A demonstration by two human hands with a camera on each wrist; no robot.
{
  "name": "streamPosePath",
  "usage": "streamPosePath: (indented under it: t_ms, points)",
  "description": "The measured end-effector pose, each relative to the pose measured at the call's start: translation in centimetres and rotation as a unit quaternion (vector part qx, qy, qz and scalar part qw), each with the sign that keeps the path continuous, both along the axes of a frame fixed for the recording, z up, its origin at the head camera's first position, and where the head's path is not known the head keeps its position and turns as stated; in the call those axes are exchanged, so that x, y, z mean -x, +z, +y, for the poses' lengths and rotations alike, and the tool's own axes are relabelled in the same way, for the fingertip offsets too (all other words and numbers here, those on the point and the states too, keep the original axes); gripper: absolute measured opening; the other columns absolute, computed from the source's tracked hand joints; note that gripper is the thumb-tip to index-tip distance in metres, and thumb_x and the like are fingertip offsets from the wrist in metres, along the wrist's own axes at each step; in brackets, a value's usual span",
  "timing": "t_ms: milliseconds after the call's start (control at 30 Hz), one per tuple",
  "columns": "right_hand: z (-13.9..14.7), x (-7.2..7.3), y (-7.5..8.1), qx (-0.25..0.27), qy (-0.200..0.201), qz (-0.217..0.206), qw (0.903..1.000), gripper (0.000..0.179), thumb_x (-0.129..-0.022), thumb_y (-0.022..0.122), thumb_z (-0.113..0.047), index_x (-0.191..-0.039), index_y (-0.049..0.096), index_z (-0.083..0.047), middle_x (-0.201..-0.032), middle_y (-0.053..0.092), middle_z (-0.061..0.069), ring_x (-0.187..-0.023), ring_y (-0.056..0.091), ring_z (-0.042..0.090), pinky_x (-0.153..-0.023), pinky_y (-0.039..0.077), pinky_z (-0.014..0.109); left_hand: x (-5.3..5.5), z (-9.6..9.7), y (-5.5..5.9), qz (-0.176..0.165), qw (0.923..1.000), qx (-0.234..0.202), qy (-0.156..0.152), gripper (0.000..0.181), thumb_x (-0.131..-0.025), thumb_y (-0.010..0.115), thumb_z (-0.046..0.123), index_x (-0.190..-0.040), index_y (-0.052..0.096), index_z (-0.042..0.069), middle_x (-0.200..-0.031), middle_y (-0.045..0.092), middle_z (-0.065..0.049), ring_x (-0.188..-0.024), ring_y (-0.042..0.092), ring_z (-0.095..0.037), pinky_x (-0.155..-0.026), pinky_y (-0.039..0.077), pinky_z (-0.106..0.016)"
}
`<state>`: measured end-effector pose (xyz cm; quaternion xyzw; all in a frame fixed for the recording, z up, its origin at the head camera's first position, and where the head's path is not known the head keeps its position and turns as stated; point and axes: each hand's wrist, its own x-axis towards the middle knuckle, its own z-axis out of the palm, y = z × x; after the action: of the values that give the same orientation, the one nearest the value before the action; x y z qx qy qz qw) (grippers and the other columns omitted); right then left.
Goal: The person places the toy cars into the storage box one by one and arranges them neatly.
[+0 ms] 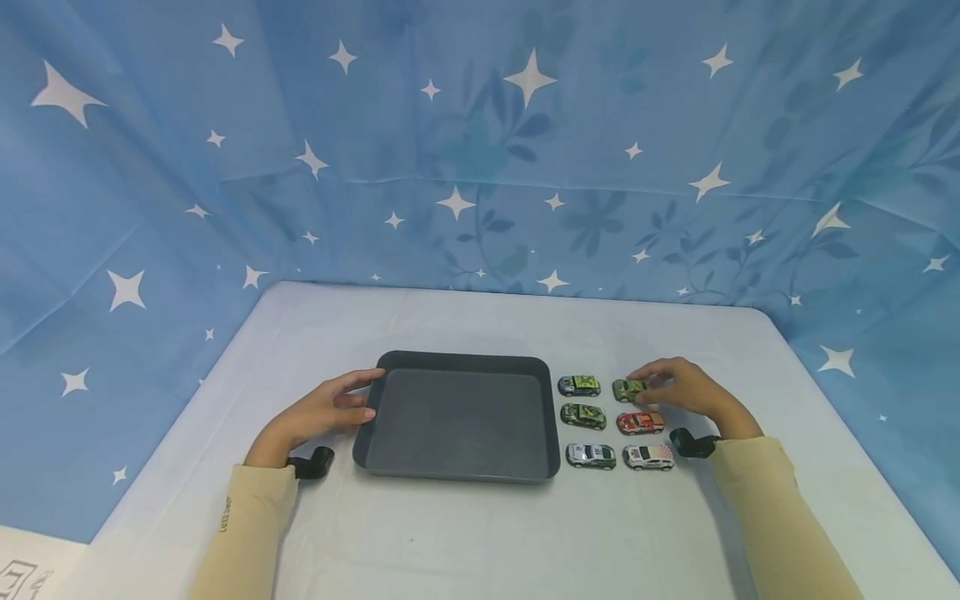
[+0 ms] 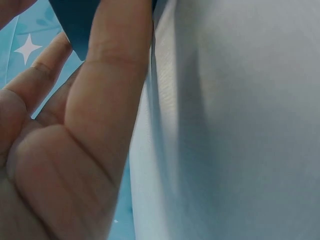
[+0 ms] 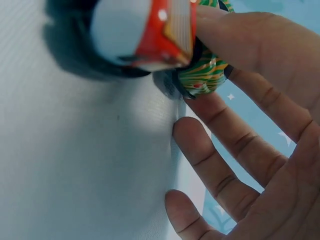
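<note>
My right hand [image 1: 686, 388] pinches a green toy car [image 1: 627, 390] at the back right of a small group; in the right wrist view the thumb and fingers lie on both sides of that green striped car [image 3: 204, 75]. In front of it stands a red toy car [image 1: 641, 422], which looms close in the right wrist view. My left hand [image 1: 322, 412] rests at the left rim of a dark grey baking tray [image 1: 457, 478], thumb and index finger touching it. A corner of the tray [image 2: 75, 25] shows behind the left thumb in the left wrist view.
Beside the tray's right wall stand a blue-and-yellow toy car [image 1: 579, 385], a camouflage-green one [image 1: 583, 416] and a silver one [image 1: 591, 456]. A white toy car [image 1: 648, 457] is at the front right. A blue starry curtain [image 1: 480, 150] hangs behind the white table [image 1: 450, 542].
</note>
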<state>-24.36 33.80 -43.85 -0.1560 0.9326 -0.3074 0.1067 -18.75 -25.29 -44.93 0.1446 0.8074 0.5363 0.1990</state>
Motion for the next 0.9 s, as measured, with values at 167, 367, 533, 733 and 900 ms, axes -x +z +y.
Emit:
streamPosePath:
  t_ms: [167,367,533,733,900]
  points:
    - [0.1,-0.4,0.2,0.018,0.003,0.003,0.9998,0.035,-0.092,0.085,-0.012,-0.123,0.077,0.004,-0.120,0.076,0.023,-0.109,0.070,0.044,-0.095,0.054,0.068,-0.1,0.0,0.1,-0.004,1.0000,0.002,-0.001,0.077,-0.104,0.073,0.016,-0.168,0.033,0.001,-0.175,0.021,-0.031,-0.154,0.028,-0.061,-0.112,0.051,-0.058]
    - [0.1,-0.7,0.5,0.024,0.005,0.025,0.9994,0.034,-0.092,0.086,-0.011,-0.121,0.078,0.005,-0.118,0.077,0.021,-0.109,0.071,0.042,-0.096,0.055,0.066,0.0,-0.1,0.0,-0.006,1.0000,0.004,-0.001,0.075,-0.105,0.072,0.015,-0.168,0.032,0.001,-0.174,0.022,-0.032,-0.154,0.029,-0.061,-0.111,0.051,-0.058]
    - [-0.1,-0.8,0.8,0.032,0.009,0.044,0.9985,0.031,-0.092,0.085,-0.010,-0.119,0.079,0.003,-0.115,0.079,0.017,-0.104,0.071,0.028,-0.097,0.056,0.063,0.0,-0.1,0.0,-0.008,1.0000,0.002,0.001,0.076,-0.105,0.072,0.015,-0.168,0.033,0.001,-0.173,0.025,-0.032,-0.154,0.031,-0.060,-0.109,0.054,-0.056]
    - [-0.4,-1.0,1.1,0.055,0.014,0.048,0.9973,0.030,-0.093,0.084,-0.010,-0.121,0.079,0.002,-0.117,0.079,0.014,-0.105,0.069,0.019,-0.098,0.056,0.059,0.1,0.0,-0.2,-0.008,1.0000,0.001,0.000,0.076,-0.105,0.072,0.015,-0.168,0.033,0.000,-0.173,0.024,-0.032,-0.154,0.030,-0.060,-0.110,0.053,-0.056]
    - [-0.8,-1.4,1.6,0.072,0.031,0.062,0.9950,0.031,-0.094,0.083,-0.008,-0.124,0.078,0.001,-0.119,0.079,0.014,-0.107,0.068,0.014,-0.097,0.057,0.056,0.0,0.0,-0.1,-0.009,1.0000,-0.002,0.000,0.076,-0.105,0.073,0.015,-0.168,0.033,0.000,-0.174,0.023,-0.032,-0.154,0.028,-0.060,-0.110,0.053,-0.056]
